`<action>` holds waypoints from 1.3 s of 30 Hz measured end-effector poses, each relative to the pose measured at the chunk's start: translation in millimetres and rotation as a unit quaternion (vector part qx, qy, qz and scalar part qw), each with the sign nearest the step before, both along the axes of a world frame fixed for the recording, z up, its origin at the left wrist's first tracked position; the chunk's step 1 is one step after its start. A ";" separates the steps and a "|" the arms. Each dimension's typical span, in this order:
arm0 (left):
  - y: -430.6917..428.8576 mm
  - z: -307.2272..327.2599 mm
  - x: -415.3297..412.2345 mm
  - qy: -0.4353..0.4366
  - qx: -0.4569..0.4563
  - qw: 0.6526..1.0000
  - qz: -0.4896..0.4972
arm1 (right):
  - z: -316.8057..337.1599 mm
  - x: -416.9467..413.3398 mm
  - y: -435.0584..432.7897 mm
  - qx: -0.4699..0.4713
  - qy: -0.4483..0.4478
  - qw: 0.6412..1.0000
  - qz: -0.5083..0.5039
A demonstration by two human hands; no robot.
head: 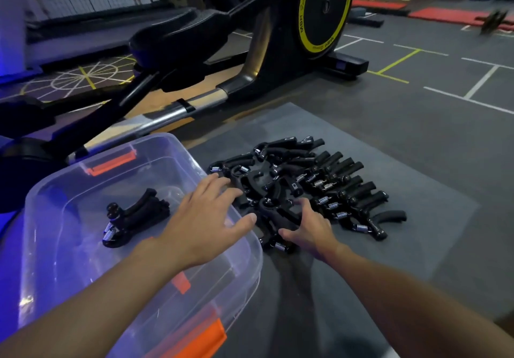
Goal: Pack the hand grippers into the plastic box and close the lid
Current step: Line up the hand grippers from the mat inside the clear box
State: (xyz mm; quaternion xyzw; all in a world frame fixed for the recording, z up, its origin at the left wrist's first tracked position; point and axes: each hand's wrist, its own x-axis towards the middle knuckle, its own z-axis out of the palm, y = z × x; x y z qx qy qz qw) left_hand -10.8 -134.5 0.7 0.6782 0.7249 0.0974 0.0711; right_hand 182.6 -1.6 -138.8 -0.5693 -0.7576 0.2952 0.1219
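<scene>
Nearest: clear plastic box [83, 190] with orange latches [111, 164], lid off and not identifiable in view. A small bundle of hand grippers [133, 218] lies on its floor.

Left hand [205, 224] hovers over the box's right rim, fingers spread, holding nothing. Right hand [308, 227] rests on the near edge of the pile [300, 188], fingers curling onto a gripper; grasp not yet closed.

Pile sits on a grey mat [417, 218] on the floor, just beside the box.

Judgement: springs and handles interlock, so lift a few aligned ones together, left hand steadying the neighbours, and lay them parallel to the bundle. Elliptical trainer [250, 60] beyond.
</scene>
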 end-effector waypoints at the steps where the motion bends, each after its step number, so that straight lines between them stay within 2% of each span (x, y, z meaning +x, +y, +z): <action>1: -0.2 0.5 -1.1 -0.003 0.001 1.000 -0.001 | 5.4 0.8 -2.1 0.008 -0.003 1.000 0.003; 7: -6.8 7.5 -5.5 -0.005 -0.006 1.000 -0.006 | 37.5 14.8 -16.2 0.022 0.004 0.999 0.036; 10: -14.4 14.4 -5.7 0.013 0.000 1.000 -0.017 | 59.4 20.0 -24.3 0.057 0.023 0.997 0.045; 19: -35.0 58.9 -19.7 -0.039 0.095 0.995 0.014 | 159.2 13.2 -40.6 0.185 0.081 0.972 0.121; 25: -57.8 90.9 -44.1 -0.089 0.140 0.985 0.049 | 206.9 -15.8 -65.2 0.251 0.070 0.939 0.224; 29: -69.2 101.9 -60.7 -0.141 0.187 0.969 0.077 | 213.0 -46.3 -79.3 0.290 0.063 0.908 0.297; 35: -85.2 92.9 -88.6 -0.231 0.177 0.952 0.095 | 206.6 -90.1 -93.6 0.333 0.075 0.855 0.391; 39: -91.8 90.0 -103.6 -0.223 0.162 0.953 0.129 | 204.0 -109.9 -94.3 0.372 0.070 0.816 0.436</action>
